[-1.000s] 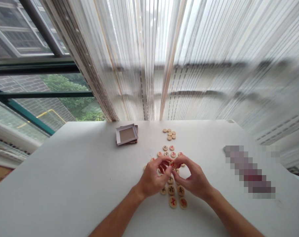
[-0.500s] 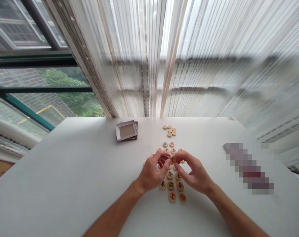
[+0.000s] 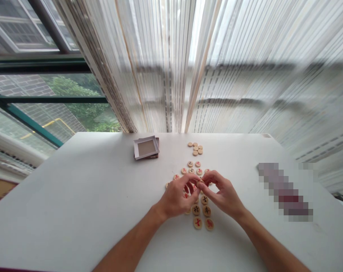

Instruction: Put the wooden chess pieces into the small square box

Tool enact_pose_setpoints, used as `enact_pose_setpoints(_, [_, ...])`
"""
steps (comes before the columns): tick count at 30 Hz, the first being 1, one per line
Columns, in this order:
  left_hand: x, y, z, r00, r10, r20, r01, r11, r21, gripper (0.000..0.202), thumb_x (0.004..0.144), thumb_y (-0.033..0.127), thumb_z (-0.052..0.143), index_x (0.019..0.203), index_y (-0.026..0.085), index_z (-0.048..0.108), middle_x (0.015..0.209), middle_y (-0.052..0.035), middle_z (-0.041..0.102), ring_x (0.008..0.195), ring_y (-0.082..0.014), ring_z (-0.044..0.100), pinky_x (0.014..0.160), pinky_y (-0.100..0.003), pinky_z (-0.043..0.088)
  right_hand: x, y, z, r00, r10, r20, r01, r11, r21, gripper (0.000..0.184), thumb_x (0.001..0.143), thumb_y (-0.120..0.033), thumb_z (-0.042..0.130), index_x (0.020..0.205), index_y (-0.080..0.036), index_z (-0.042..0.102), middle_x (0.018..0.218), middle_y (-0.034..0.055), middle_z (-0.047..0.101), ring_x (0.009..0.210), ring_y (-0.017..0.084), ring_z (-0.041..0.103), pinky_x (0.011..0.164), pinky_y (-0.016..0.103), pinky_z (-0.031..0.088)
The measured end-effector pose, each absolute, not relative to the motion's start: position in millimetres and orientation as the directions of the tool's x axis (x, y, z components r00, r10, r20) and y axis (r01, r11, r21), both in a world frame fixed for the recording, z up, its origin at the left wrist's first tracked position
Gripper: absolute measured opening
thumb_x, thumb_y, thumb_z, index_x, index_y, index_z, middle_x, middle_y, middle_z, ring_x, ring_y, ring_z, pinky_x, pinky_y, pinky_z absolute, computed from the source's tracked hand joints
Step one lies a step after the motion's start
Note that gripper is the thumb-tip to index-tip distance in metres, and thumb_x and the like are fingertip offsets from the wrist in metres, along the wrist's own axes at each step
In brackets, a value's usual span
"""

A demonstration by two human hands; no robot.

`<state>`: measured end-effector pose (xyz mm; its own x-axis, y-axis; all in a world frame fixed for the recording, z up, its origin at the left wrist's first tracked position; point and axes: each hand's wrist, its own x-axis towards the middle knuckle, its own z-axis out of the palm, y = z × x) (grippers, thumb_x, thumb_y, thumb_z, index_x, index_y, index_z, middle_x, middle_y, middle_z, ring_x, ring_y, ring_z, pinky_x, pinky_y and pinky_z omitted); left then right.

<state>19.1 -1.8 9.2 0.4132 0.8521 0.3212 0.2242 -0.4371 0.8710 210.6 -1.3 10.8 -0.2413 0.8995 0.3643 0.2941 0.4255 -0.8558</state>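
Fingertips of the left hand and right hand close together on one piece, nearer the person than the box and to its right. A light, level pinch, clear of the other pieces, looks wisest. It sits right between the fingertips, just above the table.

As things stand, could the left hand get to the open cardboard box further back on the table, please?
Probably yes. The box lies beyond and left of the left hand, with open table between them, though its fingers now pinch a wooden disc.
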Motion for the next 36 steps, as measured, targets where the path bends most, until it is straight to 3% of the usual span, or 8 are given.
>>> enact_pose_setpoints(5, [18.2,-1.5,8.9,0.436,0.838,0.329,0.277,-0.473,0.837,0.025,0.091,0.024,0.062,0.116,0.021,0.060,0.101,-0.0039,0.073,0.072,-0.0126,0.068,0.069,-0.025,0.056,208.7,-2.1,9.9,-0.218,0.911,0.351,0.297,0.405,-0.865,0.017,0.091,-0.037,0.068,0.089,-0.021,0.062,0.076,0.0008,0.064,0.067,0.015,0.062,0.063,0.027,0.055])
enact_pose_setpoints(11, [15.1,1.0,8.8,0.374,0.864,0.337,0.347,-0.467,0.813,0.024,0.091,0.024,0.061,0.115,0.022,0.062,0.093,-0.0025,0.073,0.073,-0.0136,0.067,0.071,-0.026,0.056,223.1,6.3,13.7,-0.131,0.939,0.318,0.188,0.339,-0.922,0.023,0.092,-0.040,0.067,0.104,-0.021,0.067,0.089,0.0056,0.072,0.073,0.018,0.069,0.069,0.032,0.060])
enact_pose_setpoints(15, [11.9,4.7,10.4,0.337,0.869,0.361,0.349,-0.472,0.810,0.018,0.093,0.025,0.059,0.110,0.020,0.063,0.096,-0.0036,0.073,0.073,-0.0128,0.066,0.071,-0.025,0.056,243.3,18.8,16.4,-0.057,0.962,0.268,0.143,0.273,-0.951,0.025,0.090,-0.043,0.069,0.103,-0.021,0.068,0.078,0.0038,0.071,0.069,0.018,0.069,0.064,0.032,0.061])
enact_pose_setpoints(22, [5.7,13.4,9.1,0.255,0.889,0.380,0.355,-0.451,0.819,0.017,0.094,0.027,0.058,0.109,0.020,0.064,0.092,-0.0033,0.073,0.072,-0.0126,0.066,0.070,-0.024,0.056,261.5,30.4,16.5,-0.108,0.970,0.218,0.076,0.226,-0.971,0.028,0.086,-0.042,0.075,0.103,-0.021,0.066,0.094,0.0045,0.070,0.084,0.020,0.073,0.080,0.036,0.062])
enact_pose_setpoints(27, [0.1,19.9,8.5,0.213,0.907,0.364,0.366,-0.420,0.831,0.017,0.095,0.030,0.058,0.106,0.019,0.065,0.089,-0.0023,0.073,0.072,-0.0125,0.065,0.070,-0.024,0.054,267.2,29.7,20.4,-0.165,0.978,0.131,0.140,0.155,-0.978,0.034,0.080,-0.045,0.078,0.099,-0.020,0.064,0.094,0.0054,0.071,0.092,0.024,0.073,0.084,0.039,0.060])
enact_pose_setpoints(36, [-7.0,29.0,6.7,0.141,0.916,0.377,0.357,-0.402,0.843,0.018,0.095,0.031,0.058,0.106,0.018,0.065,0.087,-0.0029,0.073,0.072,-0.0133,0.066,0.069,-0.024,0.055,279.1,32.9,20.6,-0.242,0.969,0.042,0.302,0.117,-0.946,0.035,0.084,-0.052,0.072,0.095,-0.018,0.067,0.080,0.0029,0.067,0.071,0.018,0.067,0.067,0.031,0.053])
